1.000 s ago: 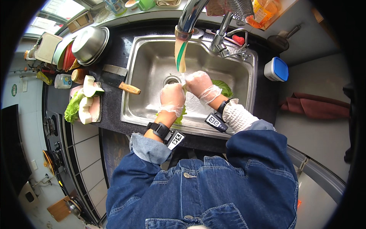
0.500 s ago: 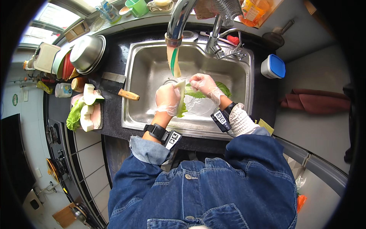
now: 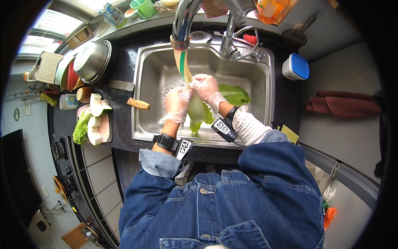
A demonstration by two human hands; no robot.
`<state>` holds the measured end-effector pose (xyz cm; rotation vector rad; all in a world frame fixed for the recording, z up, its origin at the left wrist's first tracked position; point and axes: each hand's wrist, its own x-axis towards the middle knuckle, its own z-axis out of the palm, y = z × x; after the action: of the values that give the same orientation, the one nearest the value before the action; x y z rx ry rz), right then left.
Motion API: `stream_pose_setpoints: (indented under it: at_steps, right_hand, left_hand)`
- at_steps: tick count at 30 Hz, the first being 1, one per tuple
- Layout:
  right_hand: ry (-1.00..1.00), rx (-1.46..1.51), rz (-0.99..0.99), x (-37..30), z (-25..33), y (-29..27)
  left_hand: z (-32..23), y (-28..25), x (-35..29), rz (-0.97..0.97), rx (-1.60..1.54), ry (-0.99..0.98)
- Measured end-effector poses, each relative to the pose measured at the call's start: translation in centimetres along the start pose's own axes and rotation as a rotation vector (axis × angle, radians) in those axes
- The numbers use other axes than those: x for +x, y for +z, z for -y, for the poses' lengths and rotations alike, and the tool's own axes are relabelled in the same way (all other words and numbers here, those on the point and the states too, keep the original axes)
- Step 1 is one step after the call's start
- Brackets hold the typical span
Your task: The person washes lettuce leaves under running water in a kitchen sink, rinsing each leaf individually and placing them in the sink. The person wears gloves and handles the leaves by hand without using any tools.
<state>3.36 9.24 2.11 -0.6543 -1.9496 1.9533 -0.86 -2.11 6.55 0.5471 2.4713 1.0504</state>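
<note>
A pale-stemmed green cabbage leaf (image 3: 200,114) hangs over the sink, its frilly edge pointing toward me. My left hand (image 3: 177,101), in a clear plastic glove, is closed on its stem end from the left. Also gloved, my right hand (image 3: 205,87) is closed on that same end from the right, the two hands nearly touching. Just above them is the end of a cream hose with a green stripe (image 3: 182,64), fixed to the tap (image 3: 184,25). Another green leaf (image 3: 234,95) lies in the steel sink (image 3: 253,70), right of my hands.
On the left counter are a cleaver (image 3: 139,103), white chunks of green-skinned vegetable (image 3: 96,135), jars and steel bowls (image 3: 91,60). A blue-lidded tub (image 3: 295,67) stands right of the sink. A second tap (image 3: 229,41) rises at the sink's back edge.
My right hand has come left and up to meet my left hand at the leaf's stem end. The leaf has turned broad side toward me, beneath the hose.
</note>
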Motion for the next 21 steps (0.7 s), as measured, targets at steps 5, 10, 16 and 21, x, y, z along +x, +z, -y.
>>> stream_pose_setpoints:
  at_steps: [5, 10, 16, 21]
  right_hand:
    - [0.242, 0.574, 0.142, -0.9, -0.9, 0.0]
    - [0.139, 0.045, 0.504, -0.6, -1.3, -3.2]
    - [0.169, 0.05, 0.619, 1.2, -1.3, -3.9]
    - [0.06, -0.197, 0.524, 1.5, -0.4, -2.9]
  left_hand:
    - [0.2, 0.2, 0.3, -0.154, -0.329, -0.013]
    - [0.3, -0.4, 1.0, -0.208, -0.506, -0.036]
    - [0.3, -0.7, 1.8, -0.271, -0.849, -0.04]
    - [0.5, 0.2, 1.5, -0.149, -0.793, -0.137]
